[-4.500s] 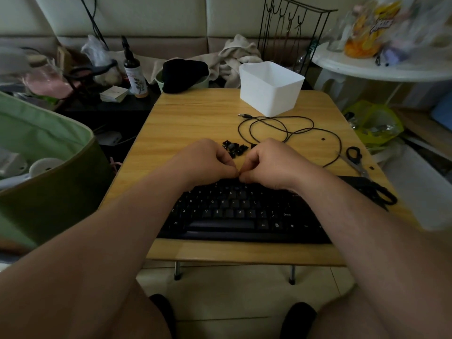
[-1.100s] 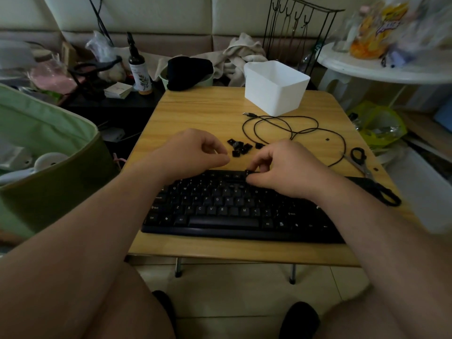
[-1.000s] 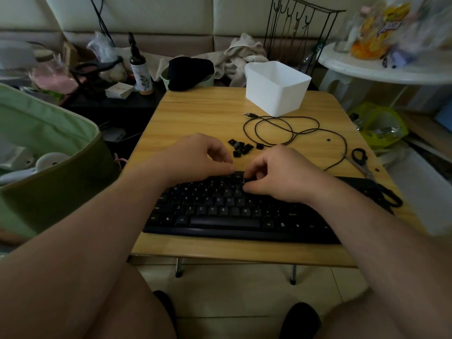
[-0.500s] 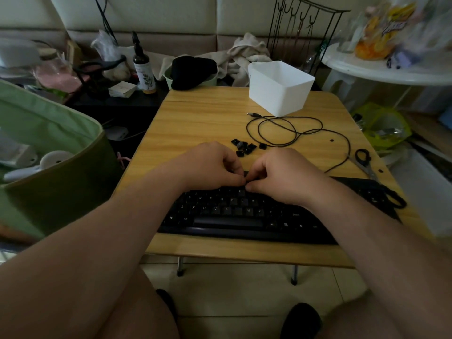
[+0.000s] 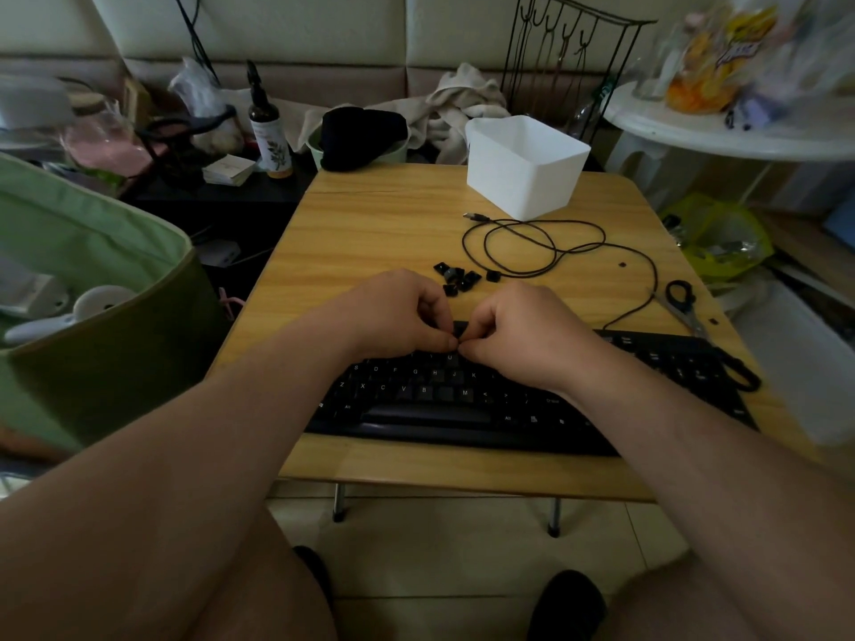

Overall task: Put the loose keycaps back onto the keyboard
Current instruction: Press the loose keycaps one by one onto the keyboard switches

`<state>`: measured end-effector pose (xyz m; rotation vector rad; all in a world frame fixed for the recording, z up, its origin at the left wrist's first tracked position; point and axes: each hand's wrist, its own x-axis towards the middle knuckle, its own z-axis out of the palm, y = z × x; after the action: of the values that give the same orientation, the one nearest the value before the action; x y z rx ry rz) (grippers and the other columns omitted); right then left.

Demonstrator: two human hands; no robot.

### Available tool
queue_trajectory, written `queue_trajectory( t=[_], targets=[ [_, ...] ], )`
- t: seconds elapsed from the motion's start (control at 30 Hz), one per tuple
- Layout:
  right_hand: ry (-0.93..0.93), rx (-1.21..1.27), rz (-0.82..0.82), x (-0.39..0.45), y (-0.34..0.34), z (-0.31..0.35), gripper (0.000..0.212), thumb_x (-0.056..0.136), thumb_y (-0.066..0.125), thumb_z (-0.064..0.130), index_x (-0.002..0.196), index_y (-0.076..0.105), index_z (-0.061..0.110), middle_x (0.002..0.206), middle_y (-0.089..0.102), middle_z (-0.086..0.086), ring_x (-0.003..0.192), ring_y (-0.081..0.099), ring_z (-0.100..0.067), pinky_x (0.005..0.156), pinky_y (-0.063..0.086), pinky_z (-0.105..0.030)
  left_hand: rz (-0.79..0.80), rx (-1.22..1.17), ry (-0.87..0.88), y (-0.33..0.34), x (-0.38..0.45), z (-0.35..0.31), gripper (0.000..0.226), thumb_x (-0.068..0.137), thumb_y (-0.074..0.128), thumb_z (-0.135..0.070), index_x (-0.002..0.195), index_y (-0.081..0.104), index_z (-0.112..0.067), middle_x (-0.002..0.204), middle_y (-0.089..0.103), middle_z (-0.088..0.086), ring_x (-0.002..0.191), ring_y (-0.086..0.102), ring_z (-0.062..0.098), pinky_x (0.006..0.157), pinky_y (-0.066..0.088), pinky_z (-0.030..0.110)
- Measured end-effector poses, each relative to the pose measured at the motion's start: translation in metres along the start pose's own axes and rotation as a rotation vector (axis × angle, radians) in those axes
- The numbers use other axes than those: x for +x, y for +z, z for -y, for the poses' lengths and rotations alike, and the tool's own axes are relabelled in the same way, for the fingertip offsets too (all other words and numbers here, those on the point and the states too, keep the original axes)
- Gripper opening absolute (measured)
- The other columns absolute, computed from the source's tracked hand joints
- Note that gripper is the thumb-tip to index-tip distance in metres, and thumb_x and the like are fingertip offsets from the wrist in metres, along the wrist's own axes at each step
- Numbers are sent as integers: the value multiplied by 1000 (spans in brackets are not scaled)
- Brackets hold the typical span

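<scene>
Both hands sit knuckle to knuckle at the centre of the head view, fingers curled under and tips pressed together over the top rows of the keyboard. The left hand and the right hand seem to be pinching or pressing a single keycap between them, but the cap itself is hidden under the fingertips, so I cannot tell whether either hand actually has one in its grip.

The keyboard lies with its long axis running left to right across the lower middle of the frame, on the wooden table. The loose keycaps lie in a small heap just above the hands in the frame, close beyond the keyboard's far edge, with one stray cap just to the right of the heap.

That heap sits almost straight above the gap between the two hands, slightly nearer the left one's knuckles, so either hand could reach it with a short move up the frame. A coiled black cable lies to the heap's upper right, with a white bin above it.
</scene>
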<state>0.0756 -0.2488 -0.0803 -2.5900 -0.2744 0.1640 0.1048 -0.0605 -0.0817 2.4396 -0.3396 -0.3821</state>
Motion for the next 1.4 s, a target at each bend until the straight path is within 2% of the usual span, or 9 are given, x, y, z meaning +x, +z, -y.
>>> queue_trajectory(
  t=[0.17, 0.3, 0.5, 0.63, 0.9, 1.1, 1.2, 1.27, 1.4],
  targets=[
    [5, 42, 1, 1, -3, -2, 10, 85, 82, 31, 76, 80, 29, 70, 68, 17, 69, 61, 2, 57, 40, -18, -22, -48, -18, -2, 1, 0, 13, 81, 87, -34, 82, 75, -30, 89, 72, -12, 88, 67, 7, 70, 47, 25],
    [31, 122, -125, 4, -15, -10, 7, 89, 79, 28, 81, 79, 28, 73, 66, 17, 70, 60, 2, 58, 39, -17, -54, -56, -35, -4, 0, -2, 23, 80, 86, -46, 87, 73, -29, 93, 72, -9, 87, 65, 8, 72, 50, 28],
    [69, 4, -127, 6, -21, -28, 4, 90, 76, 28, 87, 78, 29, 76, 65, 17, 73, 59, 2, 59, 40, -18, -43, 48, -34, -1, 4, -3, 29, 76, 88, -47, 93, 67, -36, 99, 68, -14, 93, 65, 7, 81, 56, 32],
    [93, 14, -159, 10, -24, -36, 5, 89, 76, 29, 85, 78, 29, 76, 64, 18, 74, 58, 1, 59, 41, -19, -109, 22, -56, -6, 12, -1, 23, 84, 79, -55, 95, 68, -37, 99, 68, -15, 92, 63, 5, 74, 51, 30],
    [69, 23, -180, 14, -23, -35, 8, 90, 75, 31, 83, 77, 29, 74, 62, 19, 71, 57, 2, 57, 38, -18, -244, 265, -15, 9, 44, 0, 23, 92, 70, -46, 114, 68, -40, 107, 67, -12, 97, 63, 12, 75, 57, 32],
    [56, 41, -179, 12, -21, -33, 7, 91, 75, 32, 85, 78, 29, 74, 65, 17, 69, 60, -1, 57, 40, -19, -248, 403, -33, 12, 43, -7, 16, 98, 63, -41, 108, 69, -30, 108, 65, -6, 96, 62, 15, 81, 59, 39],
    [1, 70, -198, 11, -19, -32, 7, 91, 75, 34, 97, 79, 32, 78, 67, 12, 70, 60, -1, 59, 41, -20, -224, 260, 0, 3, 35, -11, 15, 101, 61, -40, 100, 71, -29, 97, 67, -9, 82, 62, 7, 71, 52, 28],
    [-73, 91, -231, 10, -19, -31, 23, 89, 77, 35, 112, 76, 36, 84, 67, 11, 68, 57, 4, 61, 40, -19, -219, 17, 28, -1, 26, -17, 17, 102, 62, -40, 97, 73, -29, 88, 69, -8, 68, 59, 8, 61, 46, 25],
    [-222, 137, -344, 7, -18, -24, 38, 85, 82, 33, 121, 72, 36, 93, 66, 14, 70, 51, 18, 61, 31, -5, -143, -387, 14, -2, 12, -24, 21, 101, 62, -40, 94, 77, -28, 90, 72, 0, 79, 57, 14, 73, 47, 36]
  ],
)
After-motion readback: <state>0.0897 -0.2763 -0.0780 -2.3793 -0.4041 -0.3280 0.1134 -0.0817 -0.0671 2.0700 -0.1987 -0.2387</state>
